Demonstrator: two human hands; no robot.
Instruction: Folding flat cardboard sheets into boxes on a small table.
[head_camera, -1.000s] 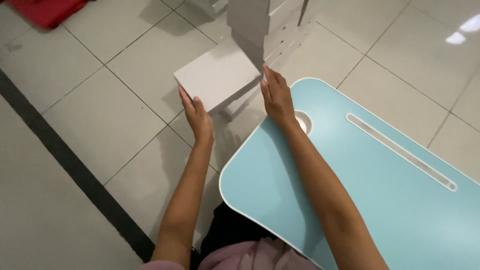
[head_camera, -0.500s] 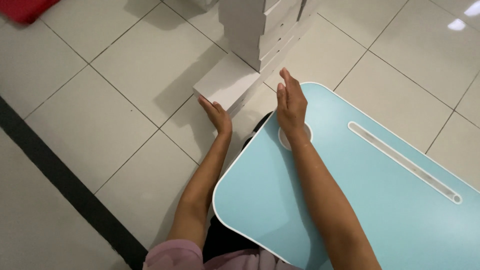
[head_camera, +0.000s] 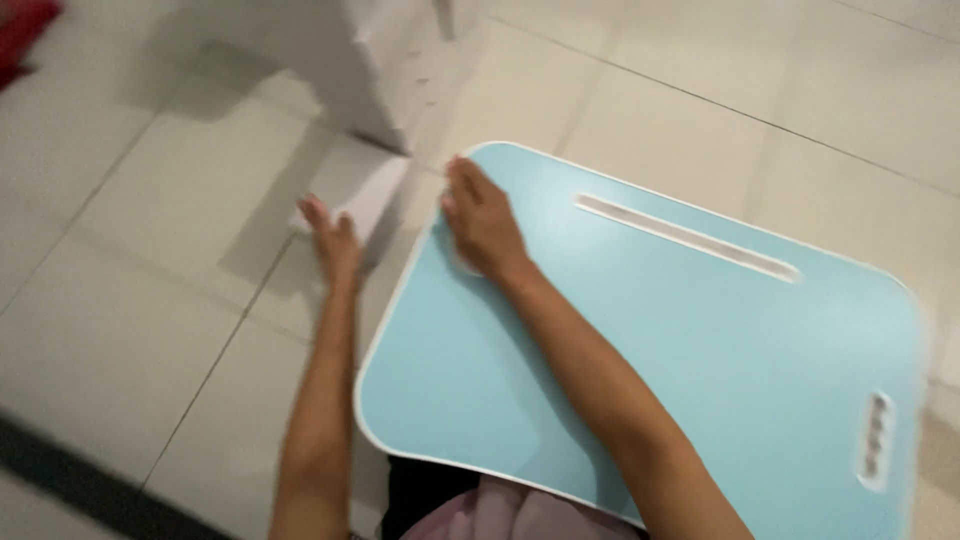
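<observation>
At the far left edge a red thing lies on the tiled floor, and right of it, at the far side, stands a blurred stack of white boxes; whether anything is inside them cannot be told. The left hand lies with loose, spread fingers against a white box on the floor just near of the stack. Right of it the right hand rests flat, fingers released, on the far left corner of the light-blue lap table, whose long slot is bare.
</observation>
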